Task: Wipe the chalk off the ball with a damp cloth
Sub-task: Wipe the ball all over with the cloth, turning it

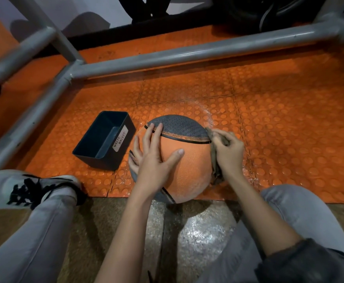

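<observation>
Now my left hand (pixel 152 158) lies spread on the ball (pixel 189 170), which sits on the floor mat (pixel 289 119) between my hands; my right hand (pixel 228 152) grips the cloth (pixel 214 166) against its side. I should brace firmly and wipe in overlapping strokes.

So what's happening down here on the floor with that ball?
A person down at floor level is cleaning an orange and grey ball that rests on an orange studded mat. Their left hand lies flat on top of it, fingers spread, steadying it. Their right hand grips a cloth pressed against the ball's right side. Pale dust shows on the ball's lower part, so the wiping looks unfinished. A dark bin labelled waste basket stands just to the left.
</observation>
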{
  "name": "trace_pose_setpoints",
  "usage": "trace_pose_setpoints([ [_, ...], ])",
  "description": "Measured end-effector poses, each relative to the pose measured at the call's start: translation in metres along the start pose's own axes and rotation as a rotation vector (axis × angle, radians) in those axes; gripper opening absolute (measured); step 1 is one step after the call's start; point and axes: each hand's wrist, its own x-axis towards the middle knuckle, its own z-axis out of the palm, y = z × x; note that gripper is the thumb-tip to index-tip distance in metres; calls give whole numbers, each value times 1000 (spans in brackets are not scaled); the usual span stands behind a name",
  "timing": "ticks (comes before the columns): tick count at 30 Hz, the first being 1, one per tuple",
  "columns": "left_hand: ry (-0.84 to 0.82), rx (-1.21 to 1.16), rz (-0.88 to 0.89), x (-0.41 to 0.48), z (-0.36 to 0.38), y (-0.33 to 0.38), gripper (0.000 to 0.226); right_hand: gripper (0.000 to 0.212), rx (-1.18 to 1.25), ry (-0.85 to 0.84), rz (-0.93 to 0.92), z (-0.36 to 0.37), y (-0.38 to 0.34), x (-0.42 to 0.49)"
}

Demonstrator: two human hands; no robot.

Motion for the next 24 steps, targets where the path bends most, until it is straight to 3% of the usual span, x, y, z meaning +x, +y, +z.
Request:
trace_pose_setpoints([
  [2,11,25,-2,0,0,0,73,17,-12,8,-81,4,-9,-12],
  [5,10,12,1,-1,0,-2,75,18,-158,-59,-439,15,-29,-39],
  [7,6,4,12,-3,-1,-5,75,21,-248,-65,-551,16,-28,-40],
  [9,10,-6,13,-2,-2,-7,77,19,-211,-9,-415,13,-15,-25],
  [12,5,-13,8,-2,-3,-8,78,16,-12,-44,14,4,5,3],
  [14,3,-3,0,-3,-3,-7,77,18,17,-56,111,2,11,7],
  [17,24,-6,-6,-5,-4,-7,75,18,10,-8,-29,7,-4,-12],
  [21,40,-2,-3,-6,-5,-11,75,18,-189,-67,-447,12,-24,-41],
  [22,39,-3,3,-6,-5,-11,74,17,-178,-74,-422,11,-21,-36],
  [24,40,-7,19,-7,-5,-13,73,15,-65,-66,-198,5,-13,-18],
])
